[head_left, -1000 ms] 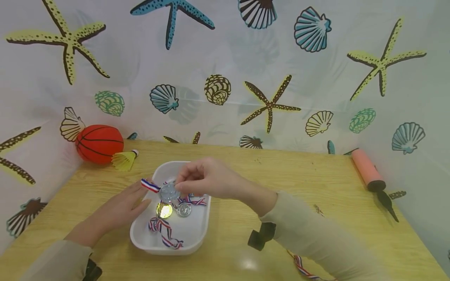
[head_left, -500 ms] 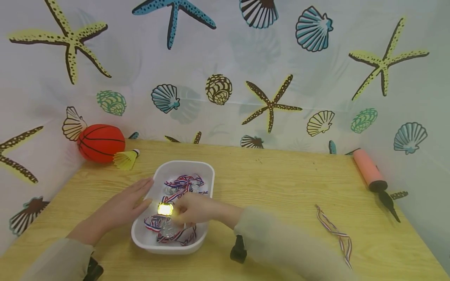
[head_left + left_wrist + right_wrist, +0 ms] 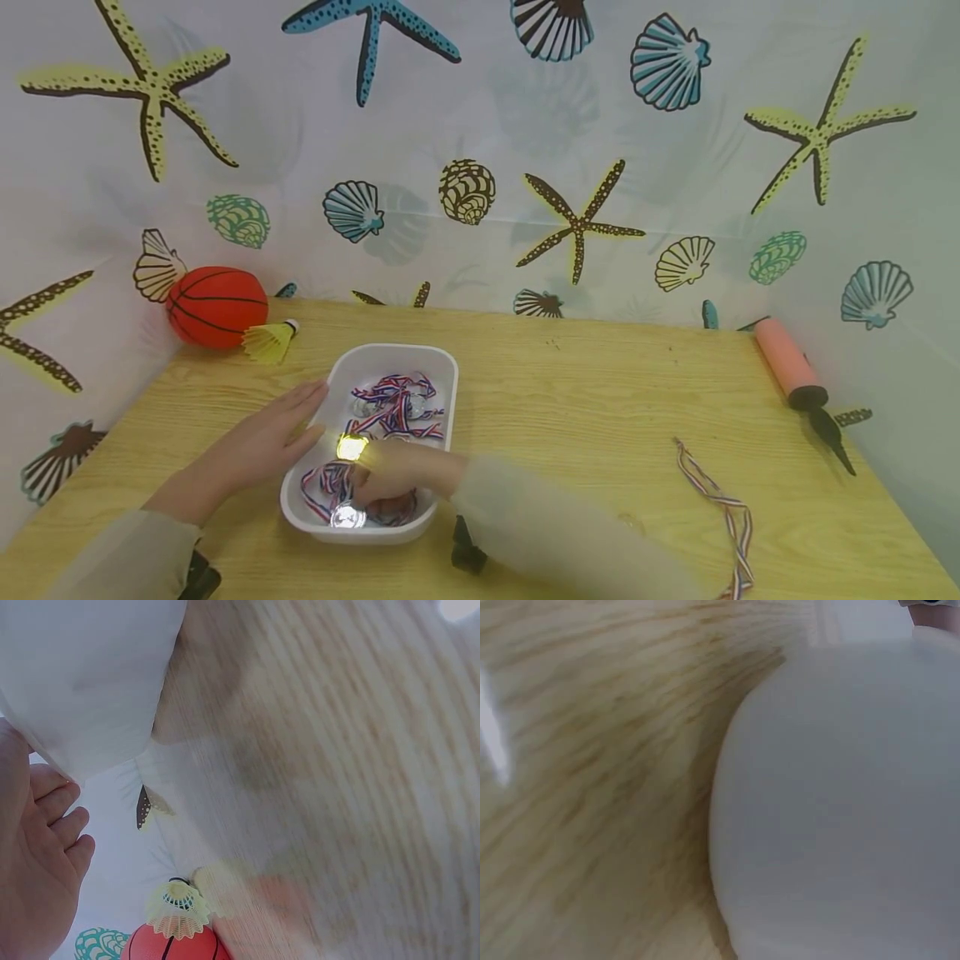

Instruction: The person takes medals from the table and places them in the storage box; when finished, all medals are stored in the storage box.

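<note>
White tray on the tabletop, taken as the landmark for all positions. The tray is an oblong with rounded corners; its long axis runs from the person toward the shell-printed backdrop, tilted slightly to the right at the far end. It holds a tangle of medals: red-white-blue ribbons bunched at the far end over two silver discs, a gold medal glinting near the left wall at mid-length, and a silver medal lying flat against the near rim. The right hand is inside the near half of the tray, its fingers bent down over ribbon just beside the silver medal; motion blur hides whether it grips anything, so its hold cannot be told. The left hand rests flat on the tabletop against the tray's left wall, fingers straight and relaxed, fingertips at the rim beside the gold medal; the left wrist view shows the same slack fingers next to the white wall. The right hand is thus the nearer to the medals, which lie directly beneath and beyond it. Well to the right of the tray a loose ribbon lies on the tabletop; beyond it, a pink pump. Left of the tray's far end sit a basketball and a yellow shuttlecock.
</note>
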Demonstrator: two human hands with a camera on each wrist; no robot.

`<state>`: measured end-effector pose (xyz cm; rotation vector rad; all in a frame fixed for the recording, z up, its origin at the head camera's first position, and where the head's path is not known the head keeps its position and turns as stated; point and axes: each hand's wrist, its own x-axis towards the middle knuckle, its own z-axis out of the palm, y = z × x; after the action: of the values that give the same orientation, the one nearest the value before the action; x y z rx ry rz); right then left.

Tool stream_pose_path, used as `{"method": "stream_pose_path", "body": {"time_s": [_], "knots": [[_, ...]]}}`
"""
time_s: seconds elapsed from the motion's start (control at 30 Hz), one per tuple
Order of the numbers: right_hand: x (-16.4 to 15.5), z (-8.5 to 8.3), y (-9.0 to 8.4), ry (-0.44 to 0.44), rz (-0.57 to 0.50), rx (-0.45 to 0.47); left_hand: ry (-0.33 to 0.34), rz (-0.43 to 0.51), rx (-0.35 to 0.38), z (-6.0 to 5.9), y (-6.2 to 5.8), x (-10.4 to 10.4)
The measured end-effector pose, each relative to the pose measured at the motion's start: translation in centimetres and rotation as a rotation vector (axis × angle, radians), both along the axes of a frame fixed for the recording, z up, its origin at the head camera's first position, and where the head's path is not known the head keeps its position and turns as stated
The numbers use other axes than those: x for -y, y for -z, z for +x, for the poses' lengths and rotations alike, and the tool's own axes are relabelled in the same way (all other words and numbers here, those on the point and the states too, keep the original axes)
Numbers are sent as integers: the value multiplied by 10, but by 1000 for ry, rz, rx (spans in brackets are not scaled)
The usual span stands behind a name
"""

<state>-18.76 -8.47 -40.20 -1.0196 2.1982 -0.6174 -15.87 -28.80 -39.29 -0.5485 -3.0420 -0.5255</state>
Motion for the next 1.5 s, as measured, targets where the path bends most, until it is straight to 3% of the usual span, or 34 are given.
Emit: {"method": "stream_pose_path", "body": {"time_s": [0.2,0.4,0.6,0.87,1.13,1.37,1.5], "knots": [[11,0,6,127,-47,59,9,2,-9,-1,0,-1],[14,3,6,199,-63,77,17,7,-17,1,-2,-1],[11,3,5,189,-74,81,2,2,8,1,-2,-2],[7,-2,1,158,-65,42,10,1,-11,0,-1,-2],[-7,-10,-26,6,-69,-111,14,10,-13,-1,0,-2],[-43,-6,-67,-2,-232,-29,-3,9,3,0,-1,-3],[-77,-2,-88,41,-330,-17,-8,4,1,0,-1,-3]]}}
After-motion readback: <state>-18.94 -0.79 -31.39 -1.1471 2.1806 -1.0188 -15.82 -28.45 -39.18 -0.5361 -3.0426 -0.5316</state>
